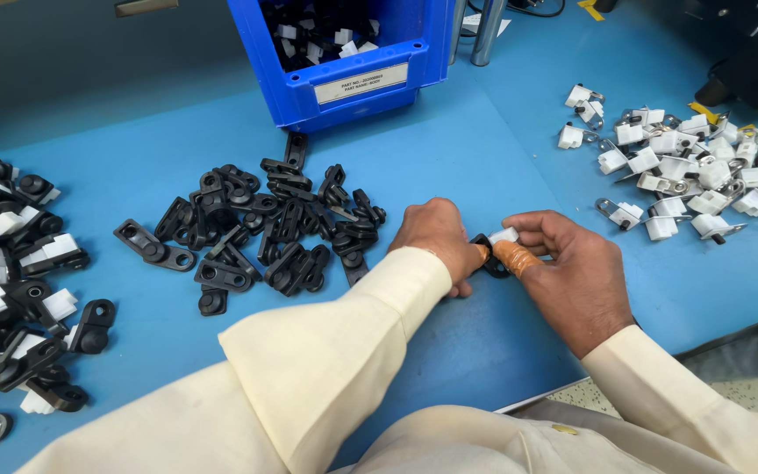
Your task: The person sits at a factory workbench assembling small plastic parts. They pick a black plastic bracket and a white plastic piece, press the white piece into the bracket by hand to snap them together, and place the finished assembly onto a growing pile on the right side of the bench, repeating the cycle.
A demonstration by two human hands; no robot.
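Note:
My left hand (436, 237) and my right hand (572, 272) meet near the middle of the blue table, both gripping one small part (495, 253) made of a black plastic bracket with a white clip on it. My right thumb wears orange tape and presses on the part. A pile of loose black brackets (265, 228) lies just left of my left hand. A pile of white clips with metal tabs (686, 167) lies to the upper right of my right hand.
A blue bin (353, 88) holding black and white parts stands at the back centre. Joined black-and-white parts (10, 281) are heaped at the left edge. Metal posts (484, 31) rise behind the bin. The table's front edge (537, 399) runs under my right forearm.

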